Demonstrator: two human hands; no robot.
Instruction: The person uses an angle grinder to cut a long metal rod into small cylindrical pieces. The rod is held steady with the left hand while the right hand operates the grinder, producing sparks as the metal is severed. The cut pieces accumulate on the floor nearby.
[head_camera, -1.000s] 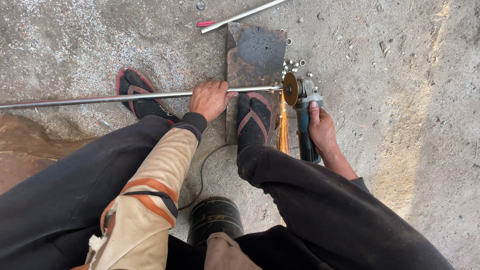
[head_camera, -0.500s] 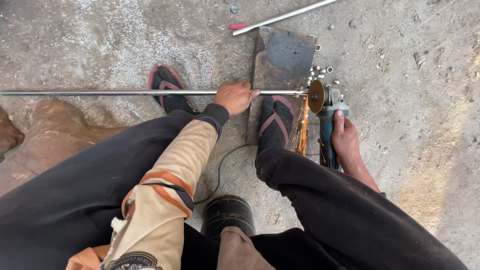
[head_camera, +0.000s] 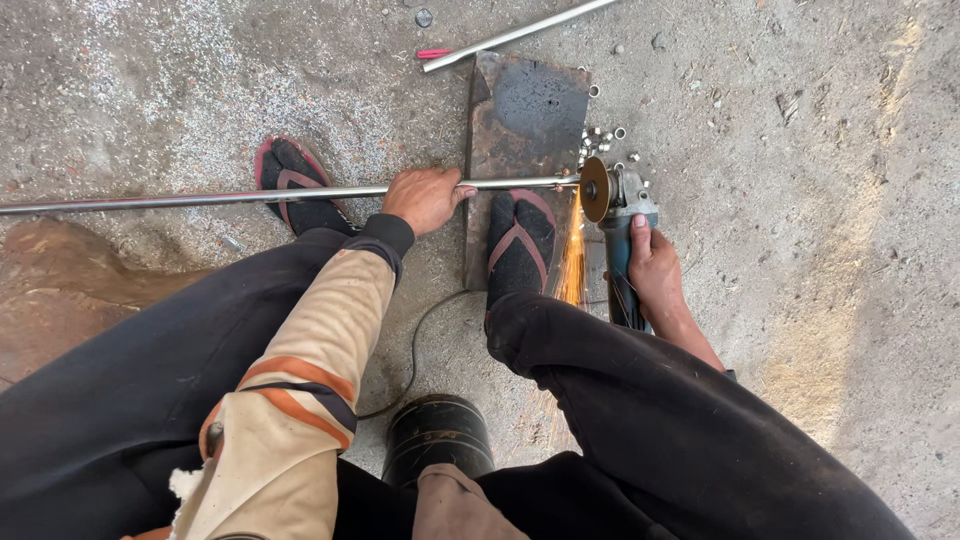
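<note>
Steel rod (head_camera: 250, 196) lies left–right across concrete floor (head_camera: 800, 150), far end over rusty plate (head_camera: 525, 110); left hand (head_camera: 422, 197) fingers closed over rod near plate; right hand (head_camera: 652, 270) wrapped round angle grinder (head_camera: 618, 215), disc (head_camera: 597, 188) meeting rod tip, sparks (head_camera: 572, 260) falling toward body; rod's left end cut off by frame; cut offcuts (head_camera: 605, 135) small, count unclear; right fingers hidden under grinder body.

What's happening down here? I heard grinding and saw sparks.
A person crouches on the concrete floor. The left hand pins a long metal rod across a rusty steel plate, with a sandalled foot on the plate. The right hand holds an angle grinder; its disc meets the rod's end, throwing sparks. Small cut pieces lie nearby.
</note>
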